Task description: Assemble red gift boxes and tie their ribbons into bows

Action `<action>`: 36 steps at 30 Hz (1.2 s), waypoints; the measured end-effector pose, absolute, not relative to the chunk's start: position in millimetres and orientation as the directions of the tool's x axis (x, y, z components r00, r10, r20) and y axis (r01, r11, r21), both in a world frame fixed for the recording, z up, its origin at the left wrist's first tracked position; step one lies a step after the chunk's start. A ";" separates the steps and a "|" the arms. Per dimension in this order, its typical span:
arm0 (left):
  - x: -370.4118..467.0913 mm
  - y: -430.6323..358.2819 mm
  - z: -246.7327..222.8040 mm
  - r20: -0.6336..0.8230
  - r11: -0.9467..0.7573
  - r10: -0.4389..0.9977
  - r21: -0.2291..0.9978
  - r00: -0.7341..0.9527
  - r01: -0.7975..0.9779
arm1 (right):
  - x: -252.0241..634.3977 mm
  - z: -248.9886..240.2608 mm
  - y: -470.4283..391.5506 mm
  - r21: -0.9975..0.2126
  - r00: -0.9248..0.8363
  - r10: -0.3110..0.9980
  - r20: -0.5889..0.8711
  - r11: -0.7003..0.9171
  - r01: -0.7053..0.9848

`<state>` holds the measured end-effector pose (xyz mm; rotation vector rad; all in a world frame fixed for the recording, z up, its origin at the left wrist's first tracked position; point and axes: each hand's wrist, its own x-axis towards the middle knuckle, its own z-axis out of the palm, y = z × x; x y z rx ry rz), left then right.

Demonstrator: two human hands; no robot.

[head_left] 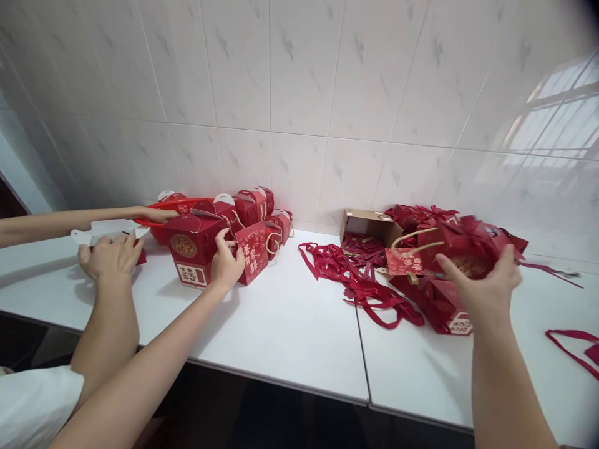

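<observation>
On the right of the tabletop [290, 330], your right hand [490, 287] spreads wide around a bow-topped box [475, 244]; whether it bears the weight cannot be told. Your left hand [228, 265] is half curled against a small box [253, 251], probably steadying it beside the big box [202, 249]; a firm grip isn't clear. Ribbons [374, 293] lie between, perhaps for easy reach. The white label [193, 275] seems to read double happiness; the gold emblem [183, 245] is illegible.
</observation>
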<state>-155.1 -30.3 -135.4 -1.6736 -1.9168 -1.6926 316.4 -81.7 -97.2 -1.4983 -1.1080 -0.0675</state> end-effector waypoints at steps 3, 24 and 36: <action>-148.4 -41.6 -136.5 0.694 -0.306 0.636 0.629 -0.338 0.715 | 312.3 -82.9 -73.9 -0.754 0.610 0.531 0.589 0.089 0.651; -36.6 -92.9 -137.1 0.467 -0.481 0.876 0.862 0.120 0.157 | 166.6 -140.1 -74.9 -0.704 -0.252 0.747 0.615 0.664 0.251; -53.4 -9.9 -148.5 0.074 -0.059 0.996 0.953 0.040 -0.296 | 207.6 -171.1 56.0 -0.825 0.089 0.906 0.414 0.332 0.457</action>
